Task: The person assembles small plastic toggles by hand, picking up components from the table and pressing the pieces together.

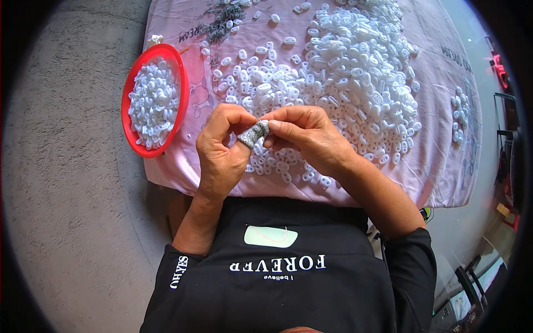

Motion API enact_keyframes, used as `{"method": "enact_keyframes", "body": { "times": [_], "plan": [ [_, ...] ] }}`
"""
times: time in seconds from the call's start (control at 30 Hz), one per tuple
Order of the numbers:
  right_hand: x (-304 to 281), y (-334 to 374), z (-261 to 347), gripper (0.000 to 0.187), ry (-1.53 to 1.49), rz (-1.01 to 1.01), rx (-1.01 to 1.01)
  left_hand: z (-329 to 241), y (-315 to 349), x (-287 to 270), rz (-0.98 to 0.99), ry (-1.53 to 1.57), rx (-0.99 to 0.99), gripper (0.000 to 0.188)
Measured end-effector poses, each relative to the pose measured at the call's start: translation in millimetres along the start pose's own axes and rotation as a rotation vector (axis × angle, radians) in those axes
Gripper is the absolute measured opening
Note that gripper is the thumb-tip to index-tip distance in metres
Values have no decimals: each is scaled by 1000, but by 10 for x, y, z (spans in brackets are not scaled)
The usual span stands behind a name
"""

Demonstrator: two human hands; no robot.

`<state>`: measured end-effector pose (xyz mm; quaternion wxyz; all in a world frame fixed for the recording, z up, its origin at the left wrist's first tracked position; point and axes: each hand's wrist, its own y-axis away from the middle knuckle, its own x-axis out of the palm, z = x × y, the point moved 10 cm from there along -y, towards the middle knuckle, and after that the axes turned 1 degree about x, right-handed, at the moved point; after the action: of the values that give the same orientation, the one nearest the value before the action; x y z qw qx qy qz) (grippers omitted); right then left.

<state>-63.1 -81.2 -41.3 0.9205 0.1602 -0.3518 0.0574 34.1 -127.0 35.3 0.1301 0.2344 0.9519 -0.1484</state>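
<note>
My left hand (pixel 222 147) and my right hand (pixel 313 133) meet above the near side of the table, fingertips almost touching. A grey mottled cloth sleeve (pixel 252 135) wraps my left thumb. Between the fingertips, a small white plastic piece (pixel 265 124) partly shows, pinched by my right thumb and forefinger. My left forefinger and thumb are closed close against it; a thin grey glint shows there, too small to name. Under and beyond both hands spread many loose white oval plastic pieces (pixel 272 83) with two holes each.
A large heap of the same white pieces (pixel 361 61) rises at the far right. On the left edge sits a red basin (pixel 184 105) full of them. Small grey parts (pixel 222 25) lie at the back. A pink cloth (pixel 438 111) covers the table, with a small white cluster (pixel 459 114) at right.
</note>
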Motion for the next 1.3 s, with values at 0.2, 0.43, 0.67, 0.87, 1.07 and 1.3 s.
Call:
{"method": "enact_keyframes", "body": {
  "times": [0.2, 0.43, 0.67, 0.87, 1.07, 1.3],
  "plan": [
    [-23, 49, 197, 16, 447, -134, -219, 90, 9, 30, 14, -25, -36, 17],
    [-68, 96, 323, 11, 435, -256, -317, 142, 26, 95, 3, 167, -169, 14],
    [-82, 74, 266, 13, 358, -232, -268, 157, 42, 124, -12, 188, -154, 13],
    [-52, 47, 250, 16, 418, -148, -232, 131, 28, 110, -30, 223, -144, 12],
    [6, 24, 216, 24, 13, -37, -167, 165, 33, -52, -93, 267, -204, 10],
    [-72, 0, 147, 20, -22, -72, -88, 144, 67, -1, -2, 284, -242, 11]
  ]
}}
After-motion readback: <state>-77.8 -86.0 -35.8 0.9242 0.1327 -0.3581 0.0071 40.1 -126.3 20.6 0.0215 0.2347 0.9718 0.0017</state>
